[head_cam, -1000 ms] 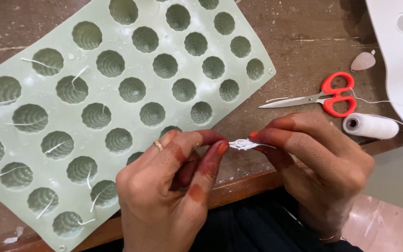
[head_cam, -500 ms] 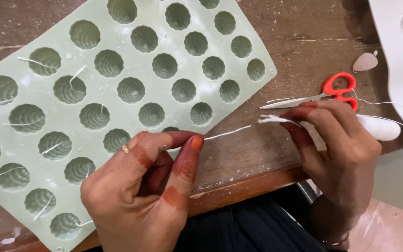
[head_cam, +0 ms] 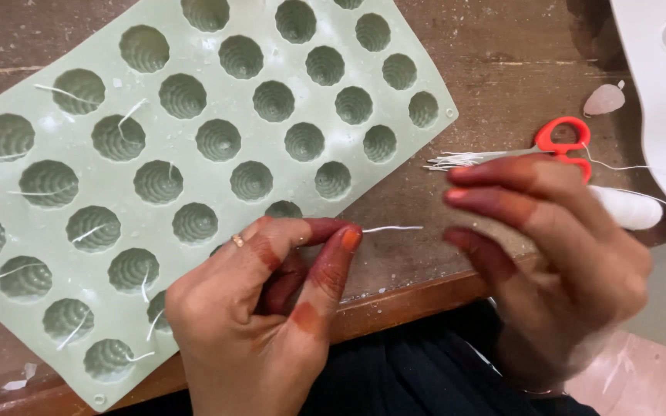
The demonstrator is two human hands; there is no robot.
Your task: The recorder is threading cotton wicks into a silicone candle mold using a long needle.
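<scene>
the left hand [head_cam: 260, 316] is pinching a short white wick piece [head_cam: 392, 229] between thumb and forefinger, and the thin, stiff-looking strand is sticking out past the fingertips toward the right hand [head_cam: 556, 254]. the right hand is hovering just beyond the free end of the wick with its fingers loosely spread, gripping nothing and not touching the strand. under and beyond the left hand, a pale green silicone mould [head_cam: 194, 154] is lying flat on the worn brown wooden bench [head_cam: 502, 69]; its round cavities are ribbed in spiral rings, and several on the far left are holding white wick bits. just beyond the right hand's fingers, red-handled scissors [head_cam: 556, 142] are lying beside a small bundle of cut wicks [head_cam: 452, 160], with a white thread spool [head_cam: 630, 208] partly hidden behind the knuckles.
</scene>
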